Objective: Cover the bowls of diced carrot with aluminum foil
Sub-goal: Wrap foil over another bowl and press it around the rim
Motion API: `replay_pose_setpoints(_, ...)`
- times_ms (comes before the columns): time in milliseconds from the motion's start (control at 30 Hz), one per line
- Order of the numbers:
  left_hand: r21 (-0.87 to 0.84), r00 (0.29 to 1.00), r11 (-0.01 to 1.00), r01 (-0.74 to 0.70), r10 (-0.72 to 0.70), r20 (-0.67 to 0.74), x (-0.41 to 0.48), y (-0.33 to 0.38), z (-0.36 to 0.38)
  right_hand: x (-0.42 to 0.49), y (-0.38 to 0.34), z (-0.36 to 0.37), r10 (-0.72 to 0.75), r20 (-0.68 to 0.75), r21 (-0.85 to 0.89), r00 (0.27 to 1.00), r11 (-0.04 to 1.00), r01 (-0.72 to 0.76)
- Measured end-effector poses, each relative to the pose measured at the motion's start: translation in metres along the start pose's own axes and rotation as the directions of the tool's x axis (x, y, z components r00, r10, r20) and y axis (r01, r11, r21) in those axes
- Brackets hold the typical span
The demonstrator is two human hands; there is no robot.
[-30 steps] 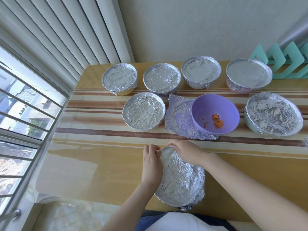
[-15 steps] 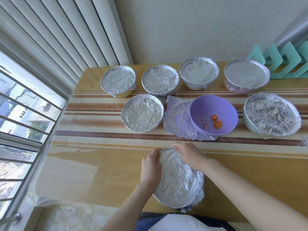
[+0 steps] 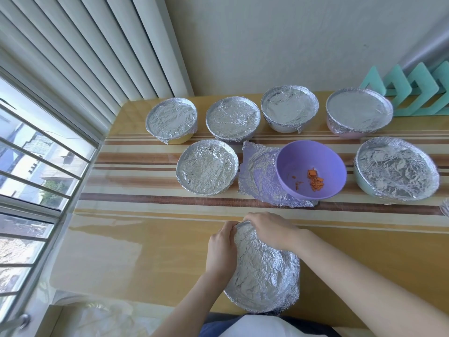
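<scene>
Left hand (image 3: 222, 249) and right hand (image 3: 272, 231) are both gripping foil (image 3: 257, 259) at the bowl's (image 3: 269, 290) far rim. Bowl is sitting by the table's (image 3: 145, 251) front edge, tabletop stretching leftward.

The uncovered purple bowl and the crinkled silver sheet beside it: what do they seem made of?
Uncovered purple bowl: likely plastic, with a smooth, matte, uniformly coloured wall. Crinkled silver sheet: aluminium foil, shiny and metallic, holding fine creases and reflecting purple.
</scene>
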State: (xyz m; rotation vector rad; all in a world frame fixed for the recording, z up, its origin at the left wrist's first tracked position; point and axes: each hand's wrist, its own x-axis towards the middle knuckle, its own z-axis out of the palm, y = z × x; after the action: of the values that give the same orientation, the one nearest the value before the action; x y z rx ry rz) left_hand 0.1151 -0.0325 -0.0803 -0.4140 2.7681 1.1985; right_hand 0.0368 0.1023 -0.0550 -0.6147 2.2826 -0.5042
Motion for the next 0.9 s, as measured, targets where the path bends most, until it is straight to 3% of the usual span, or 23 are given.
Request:
replay_pose_setpoints(200, 0.021, 1.0, 1.0, -0.016, 0.016, 0.023, 0.002, 0.001, 0.001, 0.004, 0.006, -0.001, -0.006, 0.054, 0.072, 0.999, 0.997, 0.002)
replay_pose_setpoints(433, -0.018, 0.999, 0.999, -0.034, 0.034, 0.011, 0.001, 0.001, 0.002, -0.004, 0.02, 0.005, 0.008, -0.056, 0.243, 0.998, 0.97, 0.005)
replay_pose_setpoints(900, -0.121, 0.994, 0.987, 0.105, -0.102, 0.03, 0.005, 0.002, 0.0, -0.006, 0.021, 0.006, 0.038, -0.242, 0.252, 0.97, 0.967, 0.025)
